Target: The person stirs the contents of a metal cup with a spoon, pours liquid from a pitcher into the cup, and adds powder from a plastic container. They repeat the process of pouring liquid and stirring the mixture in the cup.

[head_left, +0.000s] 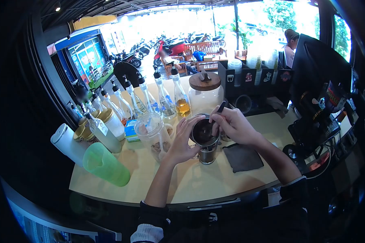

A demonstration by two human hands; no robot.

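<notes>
In the middle of the counter stands a cylindrical vessel with a shiny metallic lower part (207,156) and a dark inside (202,130). My left hand (183,139) curves around its left side, fingers at the rim and thumb in front. My right hand (232,126) is closed on a slim stirring tool with a black handle (221,107), pinched over the vessel's mouth. The tool's lower end reaches down into the vessel, and its shape is hard to make out. Just left of my left hand is a clear plastic jar (149,135) with brownish pieces and a pale scoop inside.
A dark folded cloth (243,157) lies right of the vessel. Pump bottles (166,101) line the back, beside a wooden-lidded glass jar (206,95). A green pitcher (105,164) is at the left. Cup holders (255,77) and dark equipment (316,125) stand right.
</notes>
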